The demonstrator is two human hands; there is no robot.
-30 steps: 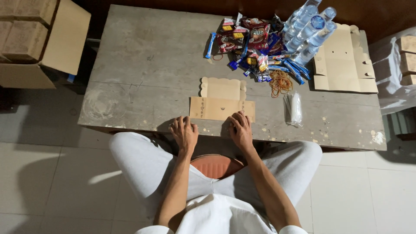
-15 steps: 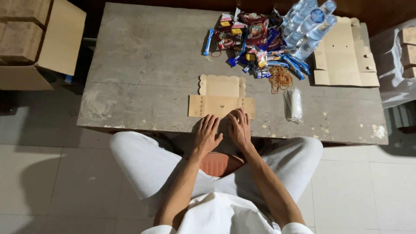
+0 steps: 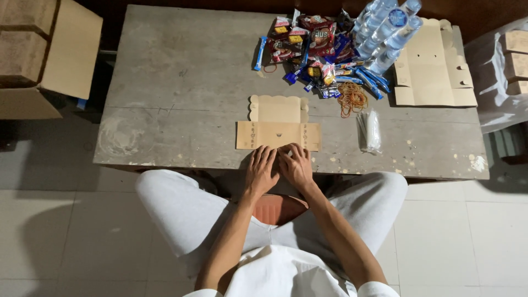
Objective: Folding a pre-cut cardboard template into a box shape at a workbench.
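Worn grey table [image 3: 181, 82]: flat cardboard box blank [image 3: 278, 124] lies at its near edge, snack packets [image 3: 313, 47] at 1 o'clock from it. Left hand [image 3: 260, 170] and right hand [image 3: 297, 166], side by side at the blank's 6 o'clock, rest open-fingered on its near edge, gripping nothing.

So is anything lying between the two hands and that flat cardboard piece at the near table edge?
Nothing visible. The left hand and right hand rest at the near edge of the flat cardboard piece, fingertips on or against it; the snacks lie beyond.
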